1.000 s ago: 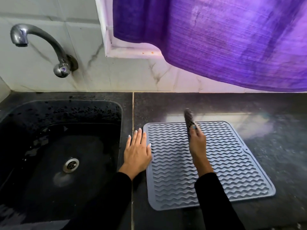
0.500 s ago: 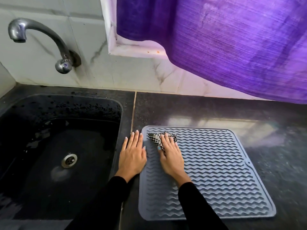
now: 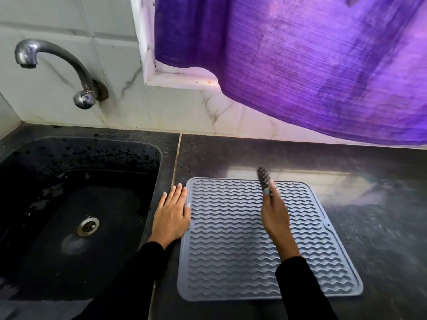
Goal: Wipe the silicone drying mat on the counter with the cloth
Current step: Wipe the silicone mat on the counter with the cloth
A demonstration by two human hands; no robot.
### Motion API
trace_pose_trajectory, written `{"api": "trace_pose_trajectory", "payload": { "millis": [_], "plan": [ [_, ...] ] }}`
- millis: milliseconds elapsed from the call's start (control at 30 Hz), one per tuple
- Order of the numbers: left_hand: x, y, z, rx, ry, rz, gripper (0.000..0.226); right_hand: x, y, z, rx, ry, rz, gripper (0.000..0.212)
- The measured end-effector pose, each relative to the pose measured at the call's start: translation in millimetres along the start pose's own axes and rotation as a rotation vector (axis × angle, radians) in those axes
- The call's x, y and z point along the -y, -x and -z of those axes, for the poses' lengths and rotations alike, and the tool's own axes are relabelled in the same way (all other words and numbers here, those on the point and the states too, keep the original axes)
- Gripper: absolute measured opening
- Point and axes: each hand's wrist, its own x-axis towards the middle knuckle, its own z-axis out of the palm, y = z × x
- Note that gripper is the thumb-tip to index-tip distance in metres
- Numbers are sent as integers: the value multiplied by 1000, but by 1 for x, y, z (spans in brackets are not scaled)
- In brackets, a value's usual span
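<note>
The right hand point(image 3: 275, 213) pinches the checked cloth point(image 3: 263, 179) over the far edge of the silicone mat point(image 3: 231, 250), whose unwiped ridges stretch near and right, while the flat left hand point(image 3: 172, 218) steadies its left edge

White marble-tiled wall point(image 3: 175, 112), purple curtain point(image 3: 312, 56), black counter point(image 3: 381, 204)

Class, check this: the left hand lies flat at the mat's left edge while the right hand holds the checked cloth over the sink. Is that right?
Not quite. The head view shows the right hand holding the checked cloth over the mat, near its far edge, not over the sink. The left hand does lie flat at the mat's left edge.
</note>
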Motion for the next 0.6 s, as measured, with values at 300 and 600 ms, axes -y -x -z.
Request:
{"api": "trace_pose_trajectory", "payload": {
  "millis": [300, 600],
  "plan": [
    [2, -2, -5, -20, -7, 2, 70, -37, 35, -43, 181, 737, 166, 74],
    [2, -2, -4, -14, -2, 10, 72, -37, -6, 0, 202, -513, -386, 35]
  ]
}}
